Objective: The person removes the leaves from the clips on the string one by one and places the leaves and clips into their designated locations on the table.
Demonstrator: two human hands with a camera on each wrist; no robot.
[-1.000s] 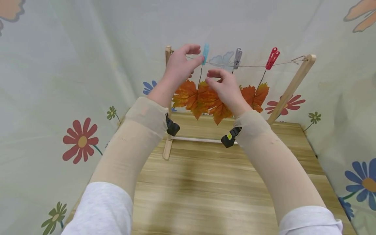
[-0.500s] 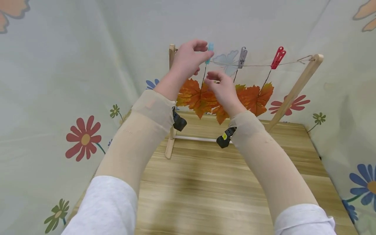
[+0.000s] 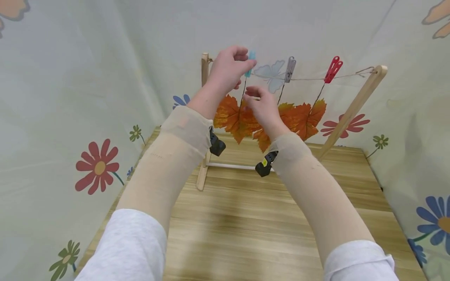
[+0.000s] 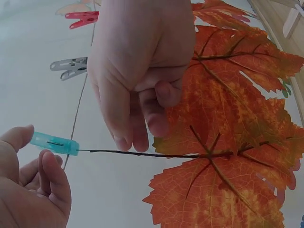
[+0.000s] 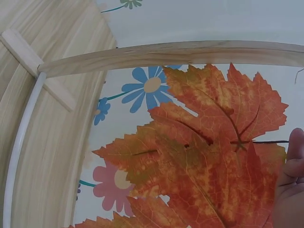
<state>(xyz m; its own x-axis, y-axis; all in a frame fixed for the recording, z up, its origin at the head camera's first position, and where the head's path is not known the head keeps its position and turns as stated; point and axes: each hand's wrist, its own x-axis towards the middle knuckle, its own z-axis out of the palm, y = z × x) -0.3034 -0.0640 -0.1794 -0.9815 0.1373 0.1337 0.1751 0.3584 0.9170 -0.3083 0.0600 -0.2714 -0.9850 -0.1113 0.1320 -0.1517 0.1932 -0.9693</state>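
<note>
Pinching the blue peg at twelve o'clock, the left hand grips it while the right hand, fingers curled, touches the leaf's stem.

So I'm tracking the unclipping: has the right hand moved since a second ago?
Yes. The right hand has shifted left, toward the blue peg and away from the grey peg.

Right hand nearer leaf stem

bright, even light | soft shadows | no glare | wide-angle edge bending | sharp focus
</note>
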